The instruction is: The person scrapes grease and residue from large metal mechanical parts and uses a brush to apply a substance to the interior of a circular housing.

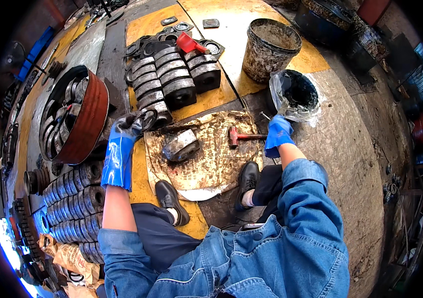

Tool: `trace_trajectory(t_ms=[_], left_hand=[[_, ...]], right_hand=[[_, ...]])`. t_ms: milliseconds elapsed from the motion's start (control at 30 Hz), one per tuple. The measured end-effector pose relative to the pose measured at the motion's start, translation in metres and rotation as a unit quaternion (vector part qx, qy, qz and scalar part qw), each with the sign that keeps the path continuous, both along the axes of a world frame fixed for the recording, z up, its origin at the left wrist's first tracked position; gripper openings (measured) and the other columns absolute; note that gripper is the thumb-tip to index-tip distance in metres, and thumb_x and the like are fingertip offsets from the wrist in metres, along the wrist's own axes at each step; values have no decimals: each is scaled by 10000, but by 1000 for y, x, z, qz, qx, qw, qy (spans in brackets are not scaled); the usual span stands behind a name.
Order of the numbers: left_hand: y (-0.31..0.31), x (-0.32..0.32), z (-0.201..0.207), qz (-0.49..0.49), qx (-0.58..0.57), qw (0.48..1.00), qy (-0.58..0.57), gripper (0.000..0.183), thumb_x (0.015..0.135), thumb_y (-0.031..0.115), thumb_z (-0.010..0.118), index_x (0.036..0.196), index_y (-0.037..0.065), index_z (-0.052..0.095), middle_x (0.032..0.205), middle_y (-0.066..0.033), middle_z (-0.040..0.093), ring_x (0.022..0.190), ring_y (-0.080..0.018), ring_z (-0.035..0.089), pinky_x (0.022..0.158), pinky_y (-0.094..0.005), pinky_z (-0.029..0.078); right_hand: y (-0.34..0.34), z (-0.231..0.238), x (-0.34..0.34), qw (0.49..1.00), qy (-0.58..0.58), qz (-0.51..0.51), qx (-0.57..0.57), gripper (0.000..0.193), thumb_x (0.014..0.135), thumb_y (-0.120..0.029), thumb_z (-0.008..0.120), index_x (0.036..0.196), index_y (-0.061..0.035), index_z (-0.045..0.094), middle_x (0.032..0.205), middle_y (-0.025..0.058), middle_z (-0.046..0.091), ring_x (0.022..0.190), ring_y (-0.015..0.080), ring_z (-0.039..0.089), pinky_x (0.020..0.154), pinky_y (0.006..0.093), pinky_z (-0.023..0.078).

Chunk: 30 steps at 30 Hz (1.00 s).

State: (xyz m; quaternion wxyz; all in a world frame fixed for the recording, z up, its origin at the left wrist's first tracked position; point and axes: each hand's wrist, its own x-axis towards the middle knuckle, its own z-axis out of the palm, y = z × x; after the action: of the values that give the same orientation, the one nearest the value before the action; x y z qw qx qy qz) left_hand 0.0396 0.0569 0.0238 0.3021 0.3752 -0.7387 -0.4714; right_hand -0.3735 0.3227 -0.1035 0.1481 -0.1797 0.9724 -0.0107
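My left hand (124, 134), in a blue glove blackened at the fingers, is closed on a dark ring (148, 120) beside the front of the stacked metal blocks (159, 82). In its blue glove, my right hand (279, 133) is closed at the near edge of a plastic-lined bucket (298, 97) with black stuff inside. The end of a thin rod (265, 115) sticks out by its fingers; the rest is hidden. Between my hands a single metal block (180, 145) lies on a stained cloth (206, 171). Near my right hand rests a red hammer (241, 136).
A caked bucket (271, 47) stands behind the lined one. A red scoop (190, 43) lies on the block stack. At left are a rusty drum (89, 116) holding metal parts and rows of dark blocks (75, 198). My black shoes (170, 201) flank the cloth.
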Motion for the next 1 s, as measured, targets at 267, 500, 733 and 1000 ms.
trace_trajectory(t_ms=[267,500,733,1000], left_hand=[[-4,-10,-7,21,19,998,52,273,797,66,722,1049,-4,645,960,-83,675,856,-153,616,805,-289,500],[38,-16,50,53,30,996,69,229,866,174,645,1025,12,675,970,-37,669,900,-131,596,847,-285,454],[48,-14,60,64,59,979,187,262,870,168,652,1080,11,666,971,-30,669,875,-136,605,841,-285,466],[54,-36,58,45,139,960,241,269,862,100,657,1112,1,649,976,-48,668,833,-124,610,765,-258,500]], right_hand=[[2,9,-8,950,105,292,-37,194,767,-160,636,893,-26,697,892,203,673,867,372,655,719,429,534],[-33,147,85,903,-99,151,-390,178,862,-217,596,857,-61,682,775,156,686,624,209,631,504,333,451],[-27,213,167,618,-549,-28,-561,196,906,-249,583,962,-68,633,809,144,696,524,119,553,420,214,370],[-66,147,173,517,-686,-172,-483,284,880,-370,606,1020,-131,546,827,79,625,472,84,447,369,208,313]])
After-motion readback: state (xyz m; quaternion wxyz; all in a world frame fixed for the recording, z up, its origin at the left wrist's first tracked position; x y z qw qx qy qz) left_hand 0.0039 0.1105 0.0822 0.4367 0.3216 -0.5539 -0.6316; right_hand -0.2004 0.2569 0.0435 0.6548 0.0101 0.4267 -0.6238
